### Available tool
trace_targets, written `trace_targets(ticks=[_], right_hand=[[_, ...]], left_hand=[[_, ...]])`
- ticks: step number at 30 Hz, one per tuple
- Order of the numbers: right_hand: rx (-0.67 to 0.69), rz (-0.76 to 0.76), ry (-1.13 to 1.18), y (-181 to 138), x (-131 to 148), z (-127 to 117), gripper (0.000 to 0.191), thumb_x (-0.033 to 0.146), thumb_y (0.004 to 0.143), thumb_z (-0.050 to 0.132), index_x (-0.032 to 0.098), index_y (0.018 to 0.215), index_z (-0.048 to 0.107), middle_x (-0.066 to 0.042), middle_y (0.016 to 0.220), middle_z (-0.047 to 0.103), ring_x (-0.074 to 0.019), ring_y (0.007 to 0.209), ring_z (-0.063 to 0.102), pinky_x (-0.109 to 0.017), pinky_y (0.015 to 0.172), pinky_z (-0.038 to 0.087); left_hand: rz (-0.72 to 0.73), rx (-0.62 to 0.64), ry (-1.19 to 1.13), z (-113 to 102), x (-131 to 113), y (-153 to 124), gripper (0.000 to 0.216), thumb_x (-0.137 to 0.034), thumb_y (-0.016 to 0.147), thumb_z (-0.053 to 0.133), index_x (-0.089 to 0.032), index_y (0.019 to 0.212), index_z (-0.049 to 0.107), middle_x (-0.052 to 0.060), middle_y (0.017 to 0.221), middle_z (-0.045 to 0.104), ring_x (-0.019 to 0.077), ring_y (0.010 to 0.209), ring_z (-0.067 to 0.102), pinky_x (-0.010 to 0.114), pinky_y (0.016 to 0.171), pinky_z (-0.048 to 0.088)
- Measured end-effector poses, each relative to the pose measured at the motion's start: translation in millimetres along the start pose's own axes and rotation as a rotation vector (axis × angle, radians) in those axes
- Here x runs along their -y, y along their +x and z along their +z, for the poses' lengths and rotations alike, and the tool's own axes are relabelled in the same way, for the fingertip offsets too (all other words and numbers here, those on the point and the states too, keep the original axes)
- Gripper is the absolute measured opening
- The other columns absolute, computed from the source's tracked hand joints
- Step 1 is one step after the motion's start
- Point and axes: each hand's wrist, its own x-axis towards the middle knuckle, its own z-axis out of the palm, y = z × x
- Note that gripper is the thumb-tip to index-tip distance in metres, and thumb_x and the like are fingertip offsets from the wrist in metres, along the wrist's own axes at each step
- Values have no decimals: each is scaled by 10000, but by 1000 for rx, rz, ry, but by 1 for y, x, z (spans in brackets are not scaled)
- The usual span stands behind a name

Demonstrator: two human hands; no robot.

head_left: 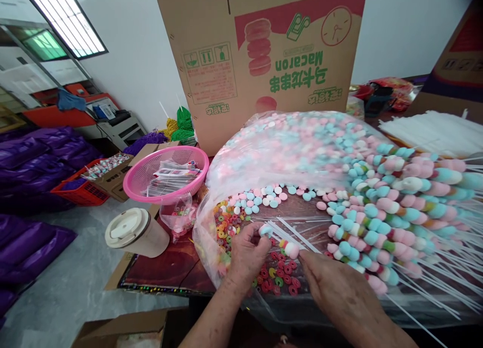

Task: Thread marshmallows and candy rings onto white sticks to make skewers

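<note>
In the head view, my left hand (249,250) pinches a blue-and-white marshmallow (265,231) between thumb and finger. My right hand (324,275) is closed on a candy skewer (291,249), which carries pink and white marshmallow and a red and a yellow piece; its stick is mostly hidden by the hand. Bare white sticks (298,234) lie on the table just beyond both hands. Red, green and yellow gummy rings (277,275) are scattered between my wrists, and orange and yellow rings (226,227) lie left of my left hand.
A plastic bag of pastel marshmallows (279,147) spreads behind the hands. Finished marshmallow skewers (400,202) are piled at right. A pink basket (130,179) of packets, a lidded cup (139,232) and a small bag of candy (181,214) stand left. A large carton (264,51) stands behind.
</note>
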Motion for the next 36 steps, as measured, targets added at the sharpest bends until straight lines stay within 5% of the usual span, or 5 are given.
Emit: trace_targets(ticks=[12,19,24,30,36], right_hand=[[-98,25,-64,4,22,4,233,88,782,425,213,843,612,-26,663,670,-182,559,627,-262,447,251],[-165,-54,400,12,15,25,312,192,857,305,183,752,599,-43,676,653,-165,629,607,-251,560,391],[-191,-29,669,8,26,30,341,271,863,290,166,842,613,-67,725,656,-175,659,602,-265,600,434],[-126,61,921,-2,29,41,376,366,873,311,155,906,621,-26,575,612,-156,550,573,-235,538,452],[-203,74,902,0,32,45,367,384,856,331,164,851,625,-89,776,679,-175,675,610,-261,639,485]], left_hand=[[35,56,-47,5,5,-7,234,-139,674,526,-160,867,657,-3,686,626,107,571,528,209,550,428],[-330,32,-728,-1,-14,-6,356,-408,783,508,-254,1101,471,23,887,622,145,777,595,265,687,464],[-416,23,-1039,17,-31,-3,241,-371,773,516,-176,910,481,35,750,604,136,628,594,248,585,449],[-327,-68,-967,34,-31,-9,121,-304,789,462,-191,827,443,-17,713,579,76,478,526,185,455,367],[-332,-54,-710,53,-22,-21,184,-361,821,385,-199,741,419,-19,641,548,95,524,522,213,518,417]])
